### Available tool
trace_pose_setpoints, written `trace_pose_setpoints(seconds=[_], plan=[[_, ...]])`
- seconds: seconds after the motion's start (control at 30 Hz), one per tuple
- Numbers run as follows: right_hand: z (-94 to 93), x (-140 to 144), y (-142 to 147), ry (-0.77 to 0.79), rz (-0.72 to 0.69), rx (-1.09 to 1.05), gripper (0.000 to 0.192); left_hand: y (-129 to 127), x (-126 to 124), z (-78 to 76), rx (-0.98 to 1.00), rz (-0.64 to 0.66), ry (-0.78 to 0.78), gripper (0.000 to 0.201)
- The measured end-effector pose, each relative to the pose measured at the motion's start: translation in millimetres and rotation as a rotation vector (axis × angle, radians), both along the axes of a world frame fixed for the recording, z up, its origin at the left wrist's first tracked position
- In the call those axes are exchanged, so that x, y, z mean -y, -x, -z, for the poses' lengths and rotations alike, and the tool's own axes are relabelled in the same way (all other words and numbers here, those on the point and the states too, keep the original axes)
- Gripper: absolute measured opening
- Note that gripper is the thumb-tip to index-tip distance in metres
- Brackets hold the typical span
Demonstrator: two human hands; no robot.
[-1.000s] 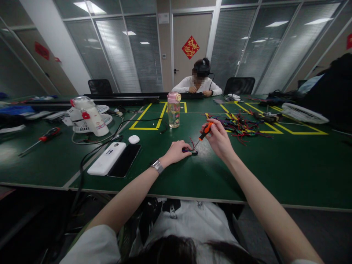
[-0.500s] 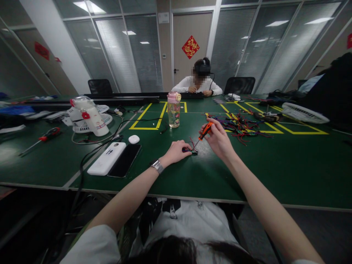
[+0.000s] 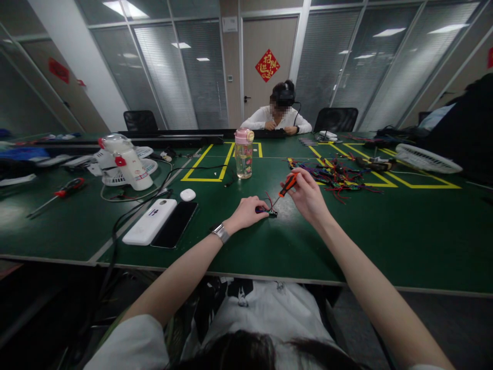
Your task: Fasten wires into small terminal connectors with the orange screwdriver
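On the green table, my left hand (image 3: 249, 211) is closed on a small wired circuit board (image 3: 272, 213), pinning it to the tabletop. Red and dark wires rise from the board by my fingertips. An orange and black screwdriver (image 3: 288, 185) is gripped by its handle in my right hand (image 3: 307, 194). Its thin shaft slants down to the left, and the tip is at the board; whether it sits in a screw is too small to make out. My left fingers partly cover the board.
A pink-lidded bottle (image 3: 244, 156) stands beyond my hands. Tangled wired boards (image 3: 335, 173) lie right of it. At left are a white power bank (image 3: 150, 222), a phone (image 3: 175, 225), an earbud case (image 3: 188, 195) and another screwdriver (image 3: 61, 193). A person (image 3: 278, 115) sits opposite.
My right hand and the screwdriver have shifted very slightly, with the tip staying at the board. The left hand holds its place. The person opposite has lowered their head a little.
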State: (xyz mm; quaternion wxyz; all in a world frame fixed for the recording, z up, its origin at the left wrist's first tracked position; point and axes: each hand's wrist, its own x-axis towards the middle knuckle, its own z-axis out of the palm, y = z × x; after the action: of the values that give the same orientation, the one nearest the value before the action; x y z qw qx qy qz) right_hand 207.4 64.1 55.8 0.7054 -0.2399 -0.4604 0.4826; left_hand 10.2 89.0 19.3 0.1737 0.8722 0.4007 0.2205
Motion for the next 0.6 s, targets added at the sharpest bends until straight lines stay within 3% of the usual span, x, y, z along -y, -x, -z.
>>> trace_pose_setpoints(seconds=[0.3,0.6], plan=[[-1.7,1.0,2.1,0.006,-0.03,0.0,0.022,0.5,-1.2,1.3,0.008,0.007,-0.001,0.015],[0.9,-0.8,-2.3,-0.005,0.039,0.054,0.021,0.2,0.3,-0.5,0.003,0.005,0.007,0.014]])
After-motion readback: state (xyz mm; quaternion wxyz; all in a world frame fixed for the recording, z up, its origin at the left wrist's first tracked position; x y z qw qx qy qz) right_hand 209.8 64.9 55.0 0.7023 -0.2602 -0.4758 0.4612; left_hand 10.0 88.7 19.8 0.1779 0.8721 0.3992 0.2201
